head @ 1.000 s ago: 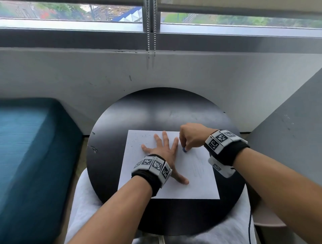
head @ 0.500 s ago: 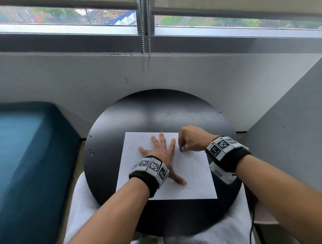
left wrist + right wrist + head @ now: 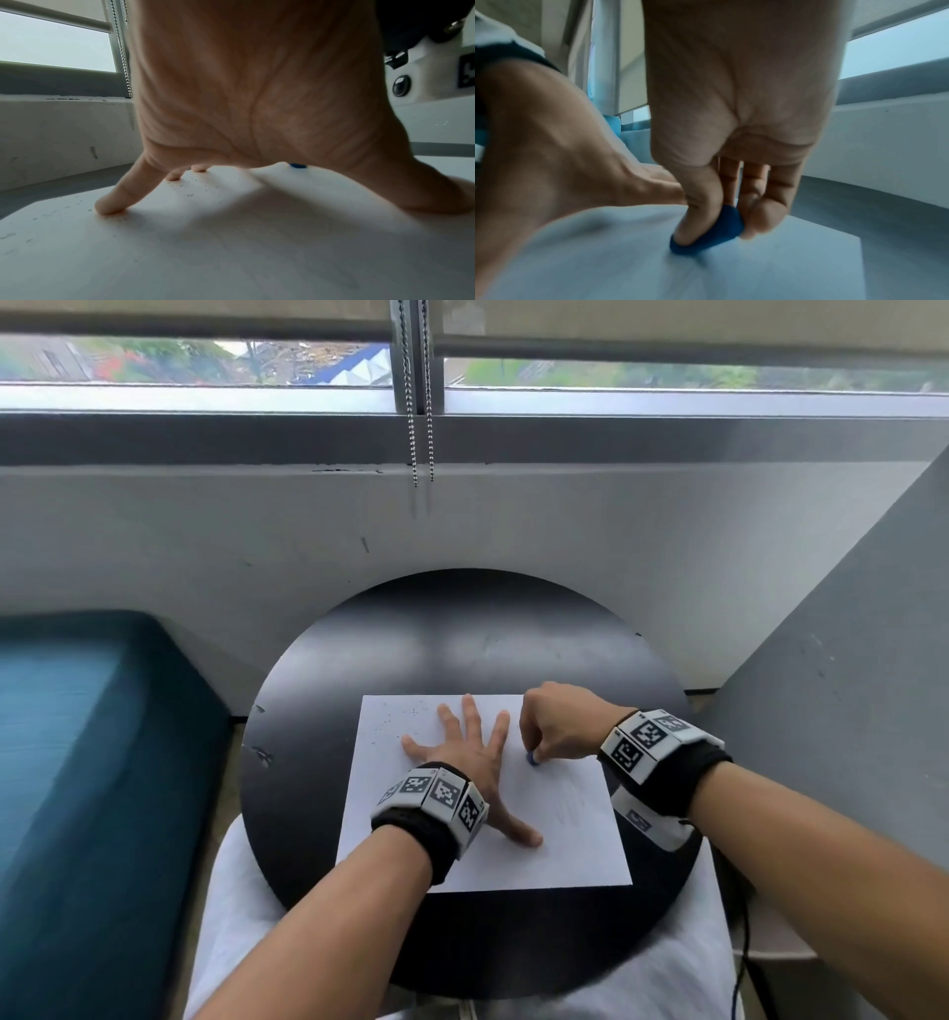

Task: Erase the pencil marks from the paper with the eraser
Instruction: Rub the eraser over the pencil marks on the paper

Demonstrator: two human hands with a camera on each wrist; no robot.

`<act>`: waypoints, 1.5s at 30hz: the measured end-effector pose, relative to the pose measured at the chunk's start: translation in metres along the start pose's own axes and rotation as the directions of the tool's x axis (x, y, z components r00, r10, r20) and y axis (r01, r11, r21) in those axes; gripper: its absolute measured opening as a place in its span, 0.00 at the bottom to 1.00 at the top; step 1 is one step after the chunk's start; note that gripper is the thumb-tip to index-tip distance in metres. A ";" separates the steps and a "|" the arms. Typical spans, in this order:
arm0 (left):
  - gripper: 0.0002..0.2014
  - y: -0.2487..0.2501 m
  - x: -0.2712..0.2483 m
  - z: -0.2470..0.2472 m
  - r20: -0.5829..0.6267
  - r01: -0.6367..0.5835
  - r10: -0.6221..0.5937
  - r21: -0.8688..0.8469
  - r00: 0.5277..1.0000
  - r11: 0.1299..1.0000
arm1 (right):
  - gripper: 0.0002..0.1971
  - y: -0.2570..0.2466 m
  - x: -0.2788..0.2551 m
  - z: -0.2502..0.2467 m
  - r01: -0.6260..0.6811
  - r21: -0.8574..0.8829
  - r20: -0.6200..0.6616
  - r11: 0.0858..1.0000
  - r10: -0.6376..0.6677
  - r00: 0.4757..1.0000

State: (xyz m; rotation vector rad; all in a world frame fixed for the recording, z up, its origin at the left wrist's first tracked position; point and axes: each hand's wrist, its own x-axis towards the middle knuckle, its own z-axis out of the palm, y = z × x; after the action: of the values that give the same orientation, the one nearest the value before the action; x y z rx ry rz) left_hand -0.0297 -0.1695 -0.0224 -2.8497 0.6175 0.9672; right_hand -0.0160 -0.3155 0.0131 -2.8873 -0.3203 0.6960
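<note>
A white sheet of paper (image 3: 513,839) lies flat on the round black counter (image 3: 308,711), faint pencil marks (image 3: 572,801) showing on its right half. The small blue eraser (image 3: 713,231), pinched between thumb and fingers (image 3: 757,215), meets the sheet near its far right corner

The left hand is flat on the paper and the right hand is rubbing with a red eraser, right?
Nearly. The eraser is blue, not red; the right wrist view shows it clearly, pinched between the thumb and fingers of the right hand and touching the paper. The rest holds: the left hand lies flat with fingers spread on the paper, as the head view shows.
</note>
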 end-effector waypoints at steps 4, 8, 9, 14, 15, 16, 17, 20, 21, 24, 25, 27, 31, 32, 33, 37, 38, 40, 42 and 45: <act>0.75 0.000 0.000 0.000 0.002 -0.008 0.008 0.001 1.000 1.000 | 0.04 0.004 -0.016 0.013 0.034 0.014 -0.002 0.999 -0.034 0.999; 0.75 0.000 0.000 0.000 0.009 -0.005 0.005 0.001 1.000 1.000 | 0.04 0.001 -0.022 0.015 0.049 0.006 0.038 0.999 -0.049 0.998; 0.75 0.001 0.001 0.000 0.006 -0.005 0.005 0.004 1.000 1.000 | 0.04 0.002 -0.021 0.015 0.044 0.018 -0.012 0.999 -0.044 0.999; 0.75 0.001 0.001 0.000 0.005 -0.007 0.007 0.002 1.000 1.000 | 0.02 0.005 -0.041 0.028 0.055 0.060 0.052 0.997 -0.059 0.997; 0.75 0.001 0.000 0.000 0.006 -0.005 0.005 0.002 1.000 1.000 | 0.02 0.003 -0.043 0.028 0.064 0.043 0.093 0.997 -0.068 0.993; 0.75 0.001 0.000 -0.001 0.008 -0.004 0.004 0.002 1.000 1.000 | 0.03 0.002 -0.042 0.027 0.065 0.031 0.093 0.997 -0.067 0.993; 0.75 0.001 0.000 -0.001 0.008 -0.003 0.003 0.003 1.000 1.000 | 0.02 0.002 -0.038 0.025 0.062 0.026 0.057 0.998 -0.063 0.996; 0.75 0.001 0.000 -0.001 0.005 -0.003 0.003 0.005 1.000 1.000 | 0.02 0.004 -0.036 0.025 0.054 0.052 -0.055 0.997 -0.051 0.997; 0.75 0.002 0.000 -0.002 0.006 -0.004 0.004 0.006 1.000 1.000 | 0.02 0.005 -0.040 0.027 0.058 0.061 -0.052 0.996 -0.055 0.997; 0.75 0.001 0.000 -0.002 0.009 -0.001 0.000 0.010 1.000 1.000 | 0.03 0.003 -0.055 0.033 0.076 0.045 0.056 0.996 -0.079 0.995; 0.75 0.001 -0.001 -0.002 0.009 0.001 -0.001 0.009 1.000 1.000 | 0.03 0.002 -0.054 0.030 0.077 0.037 0.064 0.996 -0.079 0.995; 0.75 0.001 -0.001 -0.002 0.008 0.000 0.000 0.007 1.000 1.000 | 0.03 0.001 -0.047 0.024 0.070 0.045 -0.007 0.997 -0.070 0.998; 0.74 0.001 0.000 -0.001 0.001 -0.005 0.005 0.015 1.000 1.000 | 0.05 0.006 -0.051 0.030 0.077 0.064 -0.052 0.995 -0.073 0.996; 0.75 0.001 0.000 -0.001 0.001 -0.005 0.005 0.018 1.000 1.000 | 0.05 0.007 -0.057 0.033 0.090 0.052 -0.014 0.995 -0.089 0.996; 0.75 0.001 0.000 -0.001 0.000 -0.004 0.004 0.020 1.000 1.000 | 0.05 0.006 -0.062 0.035 0.102 0.040 0.021 0.994 -0.103 0.994; 0.75 0.002 0.000 -0.002 0.003 0.002 -0.002 0.025 1.000 1.000 | 0.04 0.003 -0.049 0.023 0.079 0.052 -0.020 0.995 -0.079 0.997; 0.75 0.002 0.000 -0.002 0.004 0.004 -0.004 0.023 1.000 1.000 | 0.05 0.003 -0.041 0.019 0.060 0.061 -0.051 0.996 -0.057 0.997; 0.75 0.002 -0.002 -0.004 0.009 0.005 -0.005 0.012 1.000 1.000 | 0.05 0.003 -0.024 0.010 0.025 0.094 -0.103 0.995 -0.016 0.995; 0.75 0.001 -0.003 -0.004 0.005 0.005 -0.005 0.008 1.000 1.000 | 0.05 0.004 -0.014 0.006 0.011 0.112 -0.134 0.994 0.004 0.991; 0.75 0.002 -0.003 -0.002 -0.006 0.000 0.000 0.008 1.000 1.000 | 0.04 0.005 -0.022 0.013 0.036 0.108 -0.122 0.994 -0.023 0.992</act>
State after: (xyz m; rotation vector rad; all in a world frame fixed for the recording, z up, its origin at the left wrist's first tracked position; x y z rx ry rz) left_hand -0.0312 -0.1706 -0.0192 -2.8465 0.6207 0.9549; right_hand -0.0400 -0.3245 0.0103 -2.7990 -0.2984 0.5145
